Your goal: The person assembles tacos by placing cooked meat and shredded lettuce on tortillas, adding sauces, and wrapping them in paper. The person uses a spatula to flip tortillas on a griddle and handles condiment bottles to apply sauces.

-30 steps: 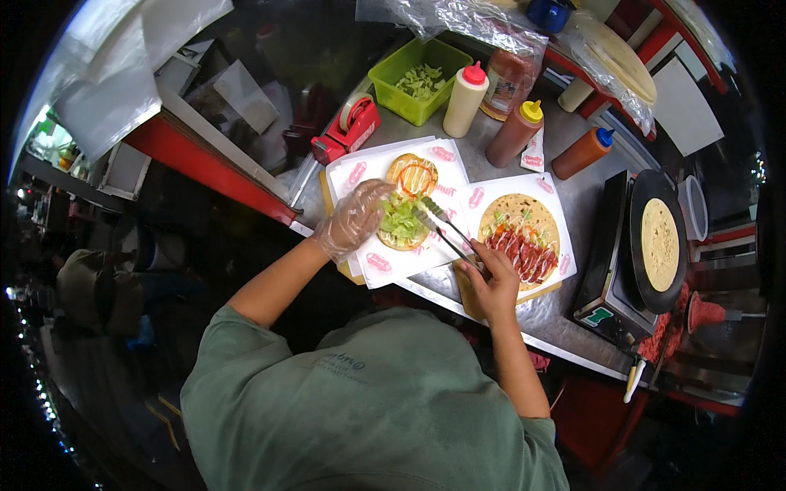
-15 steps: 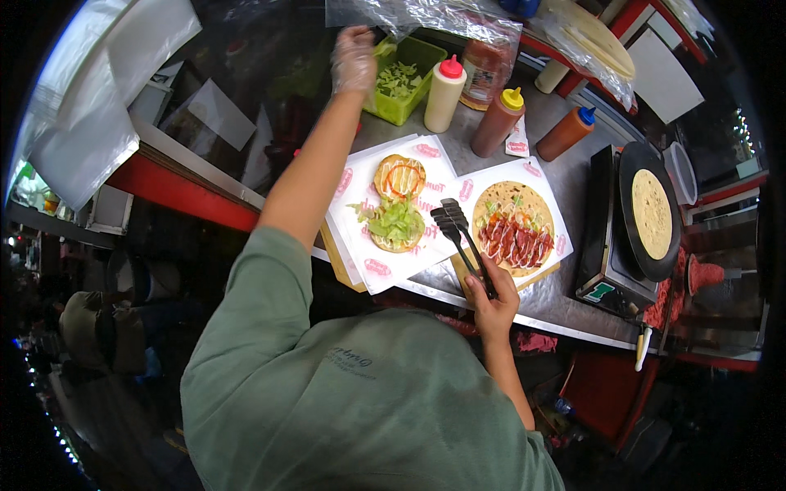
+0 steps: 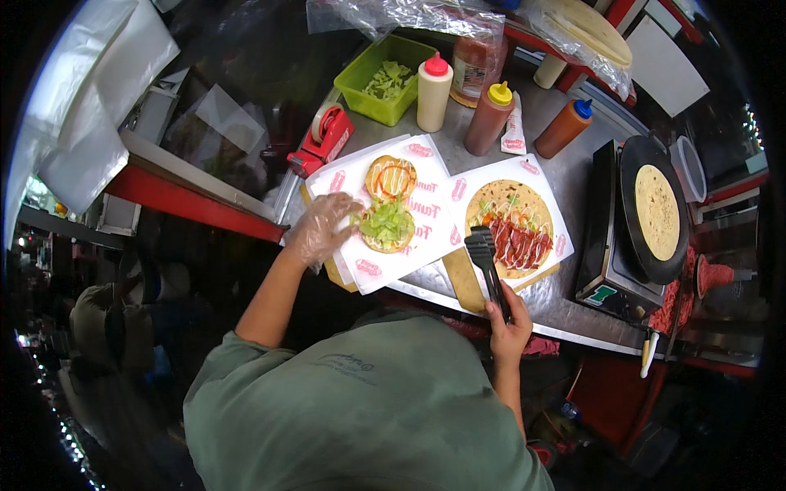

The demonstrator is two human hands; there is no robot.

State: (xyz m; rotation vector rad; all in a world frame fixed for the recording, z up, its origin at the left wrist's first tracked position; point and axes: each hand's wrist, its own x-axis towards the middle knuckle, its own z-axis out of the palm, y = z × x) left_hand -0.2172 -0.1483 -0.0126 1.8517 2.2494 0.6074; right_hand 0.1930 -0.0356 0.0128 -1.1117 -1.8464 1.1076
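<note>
Surface (image 3: 565, 296), metal, bearing paper (image 3: 434, 259) and a filled tortilla (image 3: 491, 190). Tongs (image 3: 490, 266), clasped in the right hand's (image 3: 510, 323) grip, point away and slightly left, heads over the tortilla's left edge. Gloved left hand (image 3: 323, 227): fingertips beside the nearer bun half (image 3: 391, 246), grip indeterminable. The farther half (image 3: 391, 177) aligns lengthwise beyond; lettuce (image 3: 386, 222) tops the nearer.

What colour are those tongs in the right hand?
The tongs in the right hand are black, best seen in the head view.
</note>
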